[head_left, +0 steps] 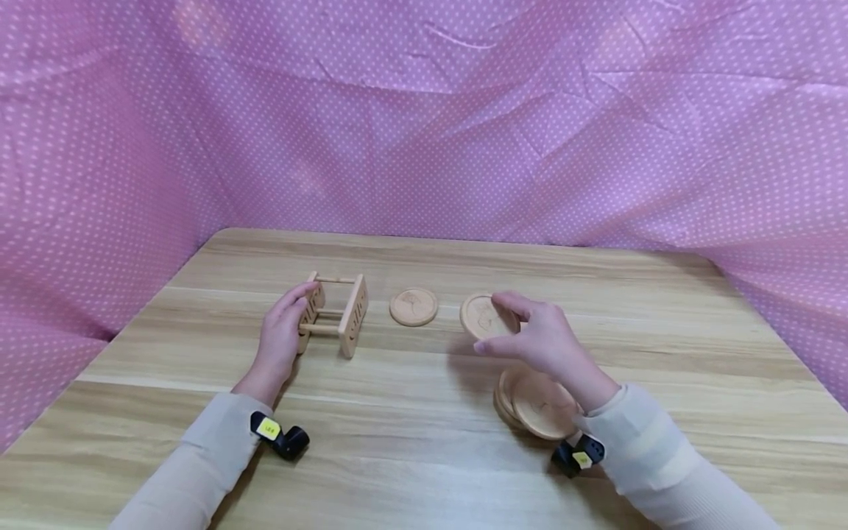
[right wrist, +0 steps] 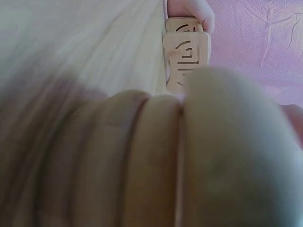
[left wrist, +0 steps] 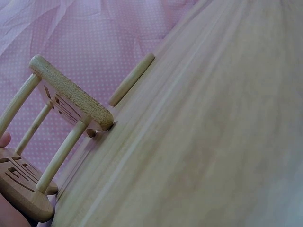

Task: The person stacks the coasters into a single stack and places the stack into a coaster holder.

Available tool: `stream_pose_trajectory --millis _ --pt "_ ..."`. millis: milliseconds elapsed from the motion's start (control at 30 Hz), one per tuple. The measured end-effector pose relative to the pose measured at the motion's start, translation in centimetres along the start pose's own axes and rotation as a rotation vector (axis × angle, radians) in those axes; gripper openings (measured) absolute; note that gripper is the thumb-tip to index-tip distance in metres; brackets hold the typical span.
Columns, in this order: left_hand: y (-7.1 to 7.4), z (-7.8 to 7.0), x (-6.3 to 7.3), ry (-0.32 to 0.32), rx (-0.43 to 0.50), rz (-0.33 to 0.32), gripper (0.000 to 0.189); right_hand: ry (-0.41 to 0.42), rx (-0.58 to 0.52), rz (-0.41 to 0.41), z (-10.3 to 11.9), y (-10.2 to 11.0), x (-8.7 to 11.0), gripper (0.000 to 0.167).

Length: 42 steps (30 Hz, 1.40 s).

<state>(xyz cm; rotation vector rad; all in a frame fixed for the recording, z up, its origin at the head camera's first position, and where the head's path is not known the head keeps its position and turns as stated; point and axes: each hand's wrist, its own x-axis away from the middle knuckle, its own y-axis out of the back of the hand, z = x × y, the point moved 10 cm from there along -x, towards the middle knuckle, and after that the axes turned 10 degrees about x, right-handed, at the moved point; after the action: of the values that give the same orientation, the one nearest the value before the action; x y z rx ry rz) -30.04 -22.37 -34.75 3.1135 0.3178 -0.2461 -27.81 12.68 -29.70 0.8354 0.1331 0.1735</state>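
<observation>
My left hand (head_left: 280,331) grips the near-left side panel of a small wooden coaster rack (head_left: 354,316), which has two slotted end panels joined by round dowels. In the left wrist view the rack (left wrist: 71,94) stands on the table, with only bits of the hand showing at the left edge. A round wooden coaster (head_left: 485,316) with an engraved line drawing is pinched between thumb and fingers of my right hand (head_left: 546,338), raised over the table. Below that hand sits a pile of similar coasters (head_left: 543,405), partly covered by the wrist.
Between the rack and the right hand, a single coaster (head_left: 414,307) lies flat on the wood-grain table (head_left: 397,442). Piled coasters (right wrist: 151,161) fill the lower right wrist view. Pink dotted cloth (head_left: 424,132) hangs behind the table and along both sides.
</observation>
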Motion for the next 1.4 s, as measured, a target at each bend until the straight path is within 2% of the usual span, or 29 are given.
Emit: stream_pose_trajectory --millis 233,867,1400 --pt "-0.1 -0.1 0.1 0.000 0.012 0.006 0.038 -0.019 0.009 0.022 -0.9 -0.4 0.3 0.087" --pt "0.0 0.2 -0.3 0.005 0.000 0.009 0.038 -0.014 0.072 -0.002 -3.7 0.8 3.2 0.083" --pt "0.0 0.3 -0.3 0.004 0.000 0.012 0.038 0.001 0.146 -0.011 -4.6 1.7 5.3 0.081"
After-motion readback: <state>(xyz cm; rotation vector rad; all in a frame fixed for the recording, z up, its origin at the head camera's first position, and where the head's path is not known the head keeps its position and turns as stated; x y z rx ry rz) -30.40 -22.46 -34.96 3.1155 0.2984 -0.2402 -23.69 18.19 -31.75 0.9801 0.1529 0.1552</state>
